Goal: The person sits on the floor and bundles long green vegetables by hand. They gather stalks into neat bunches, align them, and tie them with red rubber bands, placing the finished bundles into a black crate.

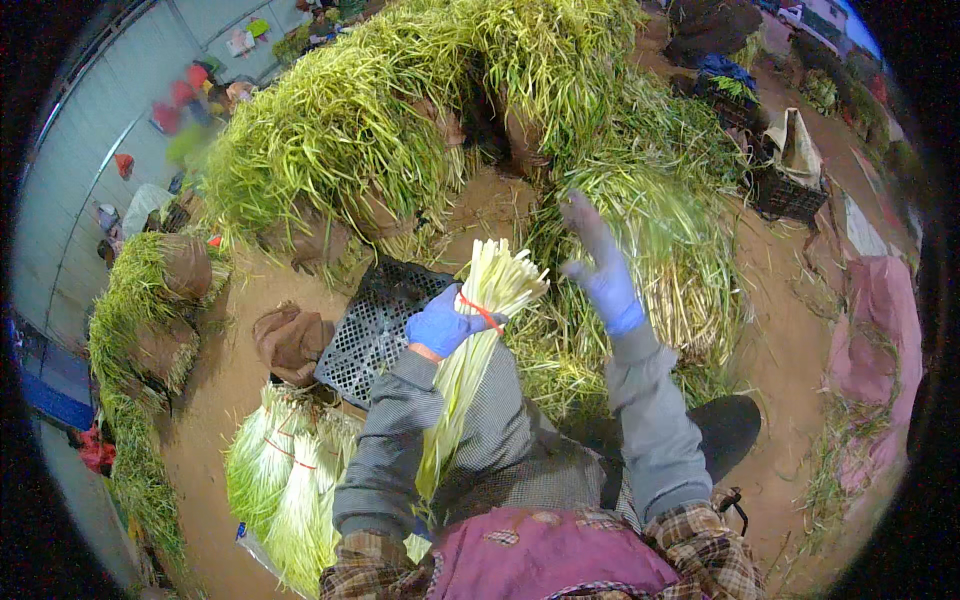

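My left hand, in a blue glove, grips a bundle of pale yellow-green leafy stalks near its upper end, above my lap. A red band goes around the bundle beside my thumb. My right hand, gloved in blue with dirty fingertips, is raised to the right of the bundle with fingers apart and nothing in it. Beyond and below it lies a large heap of loose green stalks. At lower left, more bundles with red bands lie together, partly hidden by my left sleeve.
A black plastic crate stands on the ground left of my lap, beside a crumpled brown cloth. Large wrapped piles of green stalks rise ahead and at left. Another black crate stands at upper right, near pink sheeting.
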